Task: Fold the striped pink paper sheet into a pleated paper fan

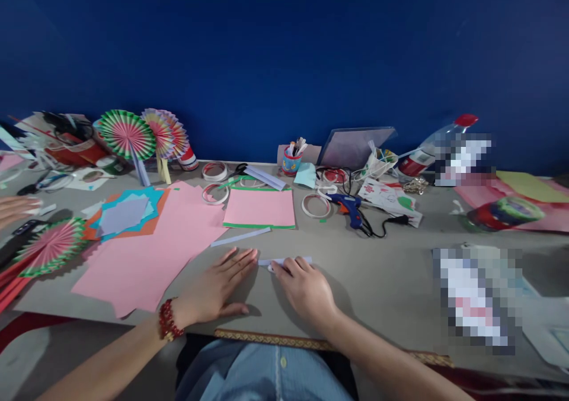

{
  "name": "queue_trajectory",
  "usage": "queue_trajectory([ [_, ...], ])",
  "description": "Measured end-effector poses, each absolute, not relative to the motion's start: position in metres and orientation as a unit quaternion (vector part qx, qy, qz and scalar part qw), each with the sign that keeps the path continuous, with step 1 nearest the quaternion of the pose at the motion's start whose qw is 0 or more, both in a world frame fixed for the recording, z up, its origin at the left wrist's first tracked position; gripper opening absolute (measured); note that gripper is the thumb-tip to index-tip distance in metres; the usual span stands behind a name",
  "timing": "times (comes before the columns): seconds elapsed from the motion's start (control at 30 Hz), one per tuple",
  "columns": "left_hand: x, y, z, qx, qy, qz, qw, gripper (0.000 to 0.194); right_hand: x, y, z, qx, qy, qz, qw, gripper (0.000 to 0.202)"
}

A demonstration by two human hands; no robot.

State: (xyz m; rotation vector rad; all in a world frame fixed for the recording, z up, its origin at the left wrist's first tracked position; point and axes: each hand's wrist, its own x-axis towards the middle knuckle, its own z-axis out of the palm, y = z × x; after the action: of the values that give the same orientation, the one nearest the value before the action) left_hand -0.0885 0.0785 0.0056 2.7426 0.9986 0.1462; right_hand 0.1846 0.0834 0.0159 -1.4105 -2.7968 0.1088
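A narrow pale lilac paper strip [306, 260] lies on the table in front of me. My left hand [216, 288] rests flat with its fingers apart, fingertips at the strip's left end; a red bead bracelet is on that wrist. Curled over the strip's middle, my right hand [304, 285] presses down with its fingers bent together. A small white bit shows at its index fingertip, too small to name. Just above lies a second lilac strip [240, 237]. Beyond it is a pink paper sheet [259, 207] with green strips along its top and bottom edges.
Large pink sheets [146, 259] lie left, with a lilac square [124, 215] on blue and orange paper. Tape rolls [316, 206], a blue glue gun [351, 207] and a pencil cup [291, 163] stand farther back. Pleated paper fans [127, 134] are at left, near another person's hand [18, 209].
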Motion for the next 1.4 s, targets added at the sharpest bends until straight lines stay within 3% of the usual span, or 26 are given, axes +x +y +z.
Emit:
queue_trajectory([
  [0.53,-0.064,0.052,0.004,0.905,0.41,0.08,0.082,0.09,0.186,0.087,0.023,-0.445,-0.893,0.059,0.005,0.036],
  [0.63,-0.067,0.052,0.006,0.889,0.432,0.111,0.104,0.079,0.189,0.091,0.021,-0.432,-0.9,0.06,0.011,0.034],
  [0.73,-0.083,0.07,0.014,0.859,0.47,0.151,0.138,0.055,0.191,0.092,0.017,-0.427,-0.902,0.052,0.018,0.034],
  [0.8,-0.094,0.089,0.019,0.871,0.442,0.156,0.148,0.045,0.191,0.092,0.015,-0.43,-0.901,0.047,0.023,0.033],
  [1.0,-0.095,0.132,0.019,0.937,0.285,0.089,0.183,0.041,0.19,0.093,0.017,-0.422,-0.905,0.051,0.028,0.033],
  [1.4,-0.092,0.138,0.009,0.939,0.286,0.073,0.176,0.04,0.19,0.095,0.021,-0.421,-0.904,0.071,0.025,0.033],
])
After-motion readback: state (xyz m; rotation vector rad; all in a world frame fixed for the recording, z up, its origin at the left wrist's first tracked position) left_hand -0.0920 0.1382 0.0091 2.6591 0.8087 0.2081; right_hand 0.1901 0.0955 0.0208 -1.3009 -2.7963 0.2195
